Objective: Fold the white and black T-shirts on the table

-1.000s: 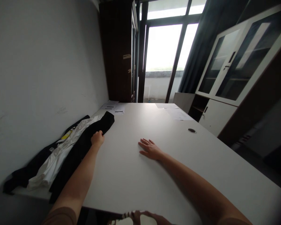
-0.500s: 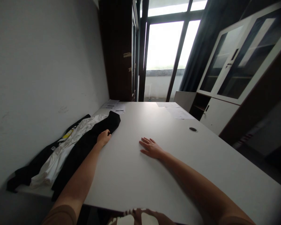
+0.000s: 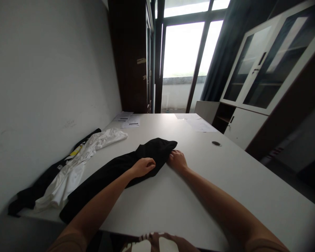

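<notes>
A black garment (image 3: 105, 175) stretches diagonally over the white table (image 3: 199, 189), from the near left edge to the middle. It looks like clothing, but its exact kind does not show. My left hand (image 3: 145, 167) is closed on the cloth close to its far end, fingers curled under. At the garment's far right edge, my right hand (image 3: 177, 160) has its bent fingers closed on the fabric, fingertips partly hidden. To the left lies a crumpled white garment (image 3: 76, 168), and beyond it, along the wall, another black garment (image 3: 39, 182) with yellow and white markings.
Sheets of paper (image 3: 131, 120) lie at the table's far left corner, and more papers (image 3: 199, 124) at the far right. A round cable hole (image 3: 216, 143) is set in the tabletop. The wall (image 3: 55, 87) borders the left side; a white cabinet (image 3: 248, 129) stands right.
My left hand has drawn the black garment's far end rightward, off the white garment to mid-table. My right hand, flat on the table before, has closed on its edge.
</notes>
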The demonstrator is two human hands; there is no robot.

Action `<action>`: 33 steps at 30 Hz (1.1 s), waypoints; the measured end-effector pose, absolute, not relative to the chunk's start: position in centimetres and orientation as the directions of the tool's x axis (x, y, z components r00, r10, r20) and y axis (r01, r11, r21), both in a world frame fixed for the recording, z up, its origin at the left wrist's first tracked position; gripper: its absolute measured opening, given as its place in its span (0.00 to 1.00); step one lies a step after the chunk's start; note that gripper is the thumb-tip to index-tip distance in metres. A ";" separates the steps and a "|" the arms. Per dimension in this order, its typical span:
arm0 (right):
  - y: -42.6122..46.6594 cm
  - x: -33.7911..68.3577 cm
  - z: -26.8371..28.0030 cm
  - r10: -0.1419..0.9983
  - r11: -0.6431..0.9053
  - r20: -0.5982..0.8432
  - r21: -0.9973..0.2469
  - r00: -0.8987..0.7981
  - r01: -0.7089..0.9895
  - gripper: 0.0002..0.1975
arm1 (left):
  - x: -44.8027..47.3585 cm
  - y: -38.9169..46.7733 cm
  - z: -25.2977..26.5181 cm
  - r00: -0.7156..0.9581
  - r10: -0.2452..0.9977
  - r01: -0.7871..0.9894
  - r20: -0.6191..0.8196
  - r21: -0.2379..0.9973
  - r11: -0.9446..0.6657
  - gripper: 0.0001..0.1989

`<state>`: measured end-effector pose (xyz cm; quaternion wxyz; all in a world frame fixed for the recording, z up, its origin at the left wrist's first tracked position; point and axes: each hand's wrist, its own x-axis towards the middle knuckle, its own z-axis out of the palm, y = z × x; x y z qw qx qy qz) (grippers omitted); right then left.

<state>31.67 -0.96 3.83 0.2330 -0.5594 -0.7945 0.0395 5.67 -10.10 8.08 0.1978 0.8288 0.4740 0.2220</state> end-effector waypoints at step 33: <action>-2.4 30.7 4.5 0.864 0.489 0.334 -0.735 -0.376 0.470 0.25 | 4.4 -9.7 10.6 0.171 0.910 0.604 0.378 0.689 -0.400 0.18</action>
